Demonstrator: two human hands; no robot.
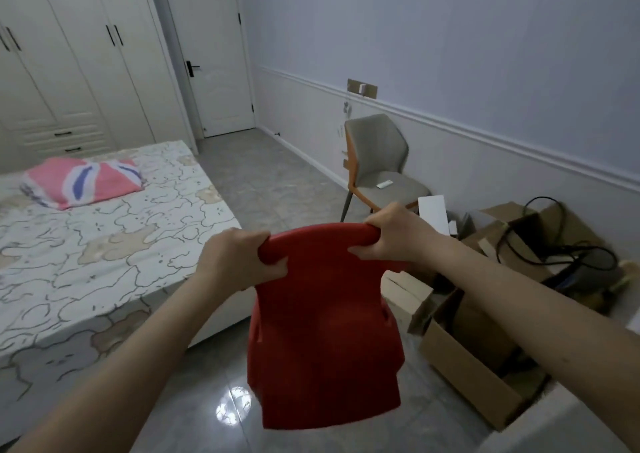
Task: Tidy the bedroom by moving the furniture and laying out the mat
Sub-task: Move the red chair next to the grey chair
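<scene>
A red plastic chair (pixel 325 331) hangs in front of me above the glossy tiled floor, its back turned toward me. My left hand (pixel 239 262) grips the top rim of the backrest at its left corner. My right hand (pixel 391 234) grips the same rim at its right corner. The chair's legs are hidden behind its shell. No mat is in view.
A bed (pixel 104 244) with a patterned sheet and a pink pillow (pixel 86 180) fills the left. A grey chair (pixel 377 168) stands by the right wall. Open cardboard boxes (pixel 485 348) and black cables (pixel 554 251) crowd the right floor. A white door (pixel 214 57) and wardrobes (pixel 69 54) stand beyond.
</scene>
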